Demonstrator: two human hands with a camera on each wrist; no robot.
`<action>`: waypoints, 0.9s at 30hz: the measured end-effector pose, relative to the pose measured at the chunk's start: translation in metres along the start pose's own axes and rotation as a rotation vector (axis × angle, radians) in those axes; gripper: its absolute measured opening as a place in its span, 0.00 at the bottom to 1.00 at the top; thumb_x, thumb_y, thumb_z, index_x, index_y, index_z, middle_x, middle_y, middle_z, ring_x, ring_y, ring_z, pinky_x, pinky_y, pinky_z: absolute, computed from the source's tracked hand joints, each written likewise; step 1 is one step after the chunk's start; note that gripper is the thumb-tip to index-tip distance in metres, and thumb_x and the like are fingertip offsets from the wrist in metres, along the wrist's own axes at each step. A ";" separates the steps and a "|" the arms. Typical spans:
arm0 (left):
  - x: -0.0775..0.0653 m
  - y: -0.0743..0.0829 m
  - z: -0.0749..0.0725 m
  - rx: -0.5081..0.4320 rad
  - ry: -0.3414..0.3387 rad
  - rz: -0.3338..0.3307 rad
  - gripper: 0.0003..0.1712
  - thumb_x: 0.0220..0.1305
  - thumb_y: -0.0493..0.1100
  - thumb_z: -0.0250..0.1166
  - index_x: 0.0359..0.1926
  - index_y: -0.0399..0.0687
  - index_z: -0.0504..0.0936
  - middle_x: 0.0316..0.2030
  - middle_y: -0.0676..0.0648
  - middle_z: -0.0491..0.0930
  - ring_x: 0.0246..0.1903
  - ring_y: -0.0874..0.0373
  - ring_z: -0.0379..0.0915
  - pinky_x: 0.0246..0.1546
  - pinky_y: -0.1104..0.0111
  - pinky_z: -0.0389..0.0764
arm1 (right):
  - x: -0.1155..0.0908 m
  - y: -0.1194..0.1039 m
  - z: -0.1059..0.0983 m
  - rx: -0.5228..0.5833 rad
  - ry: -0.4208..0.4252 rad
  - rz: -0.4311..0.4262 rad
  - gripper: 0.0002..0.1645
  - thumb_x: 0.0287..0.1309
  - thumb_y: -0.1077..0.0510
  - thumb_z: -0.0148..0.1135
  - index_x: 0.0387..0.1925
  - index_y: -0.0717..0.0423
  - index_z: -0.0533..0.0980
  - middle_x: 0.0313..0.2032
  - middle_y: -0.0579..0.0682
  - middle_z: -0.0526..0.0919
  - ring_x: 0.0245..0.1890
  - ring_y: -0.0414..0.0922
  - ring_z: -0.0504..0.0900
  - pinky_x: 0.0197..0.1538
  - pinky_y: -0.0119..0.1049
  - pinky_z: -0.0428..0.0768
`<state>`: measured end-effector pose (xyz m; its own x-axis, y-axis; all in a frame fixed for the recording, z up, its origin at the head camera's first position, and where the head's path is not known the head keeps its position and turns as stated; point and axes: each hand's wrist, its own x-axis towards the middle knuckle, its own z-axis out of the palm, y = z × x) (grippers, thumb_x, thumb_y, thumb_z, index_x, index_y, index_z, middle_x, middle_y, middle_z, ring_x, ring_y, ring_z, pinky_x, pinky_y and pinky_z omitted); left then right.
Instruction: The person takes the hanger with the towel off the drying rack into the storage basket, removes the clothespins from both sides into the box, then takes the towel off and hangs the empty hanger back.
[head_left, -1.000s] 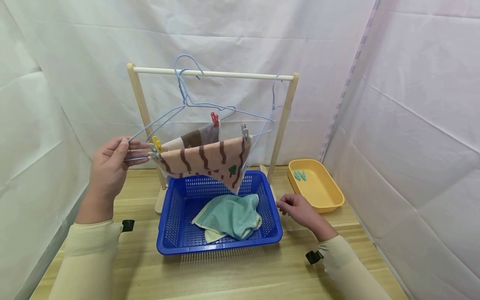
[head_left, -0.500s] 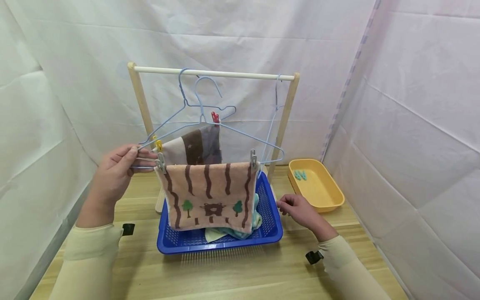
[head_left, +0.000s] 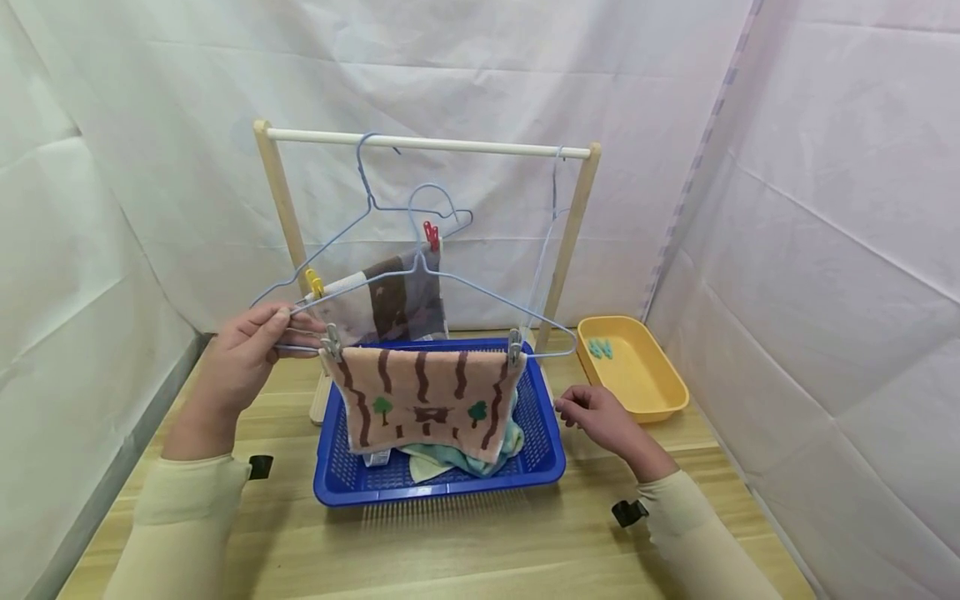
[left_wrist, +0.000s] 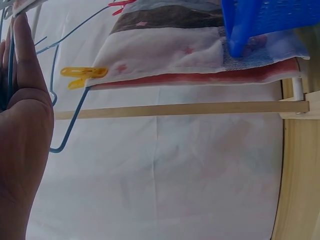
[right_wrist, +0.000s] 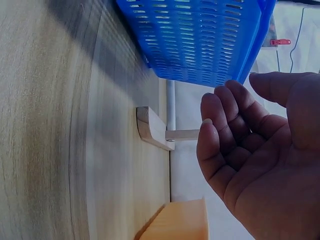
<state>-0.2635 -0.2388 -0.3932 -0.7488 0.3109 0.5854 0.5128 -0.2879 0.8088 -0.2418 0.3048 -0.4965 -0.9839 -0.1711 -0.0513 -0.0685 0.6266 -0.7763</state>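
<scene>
In the head view my left hand [head_left: 243, 358] pinches the left end of a blue wire hanger [head_left: 491, 296]. The hanger's hook is free, below and in front of the rod. From its lower bar hangs a pink towel [head_left: 435, 379] with brown stripes, held by a grey clothespin [head_left: 514, 347] at each top corner. The towel hangs over the blue basket [head_left: 442, 495] and partly hides a teal towel [head_left: 513, 440] inside. My right hand [head_left: 596, 418] is idle beside the basket's right side, fingers loosely curled with nothing in them, as the right wrist view confirms.
Behind stands a wooden rack with a white rod [head_left: 480, 147]. On it hang another hanger [head_left: 330, 242] with a patterned towel [head_left: 388, 300], yellow clothespin [head_left: 314, 282] and red clothespin [head_left: 431, 236], and a hanger [head_left: 555, 192] at right. A yellow tray [head_left: 637, 375] holds teal clothespins [head_left: 600, 349].
My left hand has brought the hanger down and toward me, its hook leaving the rod's height. The pink towel swung down to hang over the basket. My right hand stays put.
</scene>
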 end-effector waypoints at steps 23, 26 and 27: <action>-0.007 -0.033 0.010 0.234 -0.005 -0.166 0.25 0.93 0.43 0.45 0.60 0.21 0.79 0.54 0.39 0.91 0.52 0.55 0.91 0.54 0.64 0.91 | -0.013 -0.031 -0.006 0.002 0.056 -0.108 0.14 0.83 0.53 0.64 0.42 0.59 0.84 0.36 0.56 0.87 0.39 0.53 0.85 0.40 0.38 0.84; -0.009 -0.036 0.012 0.252 -0.004 -0.183 0.26 0.93 0.44 0.45 0.61 0.23 0.79 0.55 0.40 0.91 0.52 0.56 0.91 0.54 0.65 0.91 | -0.016 -0.038 -0.007 0.001 0.069 -0.141 0.13 0.83 0.53 0.64 0.41 0.57 0.84 0.35 0.56 0.87 0.37 0.50 0.84 0.38 0.37 0.83; -0.009 -0.036 0.012 0.260 -0.005 -0.187 0.26 0.93 0.44 0.45 0.61 0.23 0.80 0.55 0.42 0.91 0.52 0.56 0.91 0.54 0.66 0.91 | -0.017 -0.041 -0.007 0.002 0.076 -0.157 0.12 0.83 0.53 0.64 0.40 0.55 0.84 0.35 0.55 0.87 0.37 0.50 0.84 0.37 0.37 0.83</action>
<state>-0.2703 -0.2203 -0.4274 -0.8385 0.3411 0.4250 0.4571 0.0154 0.8893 -0.2236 0.2875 -0.4589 -0.9708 -0.2087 0.1182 -0.2220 0.5948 -0.7726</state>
